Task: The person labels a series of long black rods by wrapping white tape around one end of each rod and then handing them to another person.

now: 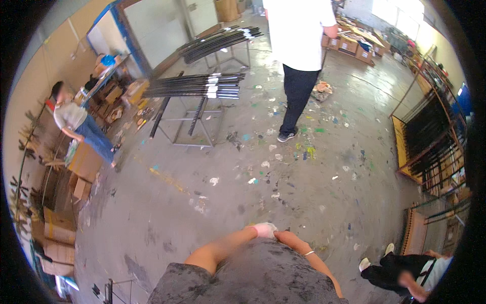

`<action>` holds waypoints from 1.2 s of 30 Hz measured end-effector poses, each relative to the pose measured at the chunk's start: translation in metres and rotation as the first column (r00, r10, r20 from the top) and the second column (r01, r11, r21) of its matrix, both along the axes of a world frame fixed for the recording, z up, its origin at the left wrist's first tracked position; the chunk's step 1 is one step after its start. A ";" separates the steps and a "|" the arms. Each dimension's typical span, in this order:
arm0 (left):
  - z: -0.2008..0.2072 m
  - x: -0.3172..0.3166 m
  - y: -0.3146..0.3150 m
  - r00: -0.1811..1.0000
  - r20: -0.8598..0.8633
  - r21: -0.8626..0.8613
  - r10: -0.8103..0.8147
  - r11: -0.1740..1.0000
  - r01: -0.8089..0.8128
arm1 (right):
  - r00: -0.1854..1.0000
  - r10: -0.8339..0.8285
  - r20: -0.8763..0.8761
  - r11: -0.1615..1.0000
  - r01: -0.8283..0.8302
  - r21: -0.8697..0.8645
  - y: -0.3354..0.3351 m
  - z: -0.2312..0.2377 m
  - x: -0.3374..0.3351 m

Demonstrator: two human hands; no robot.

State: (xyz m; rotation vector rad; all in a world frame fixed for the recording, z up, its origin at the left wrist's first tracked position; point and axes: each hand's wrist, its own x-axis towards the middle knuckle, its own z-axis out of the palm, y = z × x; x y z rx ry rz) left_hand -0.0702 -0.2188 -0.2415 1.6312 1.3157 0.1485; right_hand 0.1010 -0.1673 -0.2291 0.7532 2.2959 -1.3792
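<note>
L grip (266, 230) was in a white glove (261, 228), pinkish nr the wrist, & met the R grip (285, 236), which looked bare, just in front of the wearer's dark mottled shirt (253, 273). R fingers were at the glove's far end, touching or right beside it, couldn't tell which; too small & blurry to say whether either grip was open, closed or holding smth. Glove was on the L hand, low ctr of view, w/ the grey floor (238, 197) beyond, speckled w/ paint. White band (309, 253) circled the R wrist.

Well ahead, approx upper L, a bundle of dark rods (177, 87) w/ white wraps lay across a metal stand (190, 145); 2nd bundle (217, 44) lay on another stand behind. Person in white top (293, 35) & dark trousers stood upper ctr, R of the rods. Another person in jeans (96, 139) was at far L, nr cardboard boxes (85, 162). Third person, dark trousers (390, 271), showed lower R. Tall rack (400, 144) w/ dark rods stood along the R side, more boxes (349, 45) at upper R
</note>
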 end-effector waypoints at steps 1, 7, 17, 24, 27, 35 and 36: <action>0.004 0.001 0.003 1.000 -0.009 -0.020 0.002 1.000 -0.002 | 1.000 0.005 0.000 1.000 -0.005 0.019 0.002 -0.015 0.005; 0.031 0.010 0.023 0.996 -0.026 -0.064 -0.081 0.995 0.079 | 0.967 -0.233 0.105 0.971 0.238 -0.032 0.004 0.002 0.011; -0.008 0.008 0.044 0.961 -0.017 0.012 -0.276 0.961 0.276 | 0.987 -0.159 -0.001 0.985 0.159 0.069 0.006 0.015 0.019; -0.015 0.007 0.036 0.986 0.007 -0.056 -0.169 0.984 0.169 | 0.990 -0.128 -0.058 0.990 0.131 0.054 0.005 -0.038 0.020; -0.008 0.005 0.034 0.987 -0.009 -0.067 -0.163 0.985 0.162 | 0.994 -0.079 -0.077 0.991 0.087 0.099 0.003 -0.026 0.016; 0.005 0.003 0.035 0.976 -0.011 -0.108 -0.219 0.970 0.216 | 0.974 -0.219 0.055 0.972 0.223 -0.081 0.004 -0.031 0.012; 0.026 0.005 0.034 0.982 0.022 -0.151 -0.189 0.970 0.190 | 0.969 -0.239 0.061 0.966 0.244 -0.088 0.004 -0.027 0.013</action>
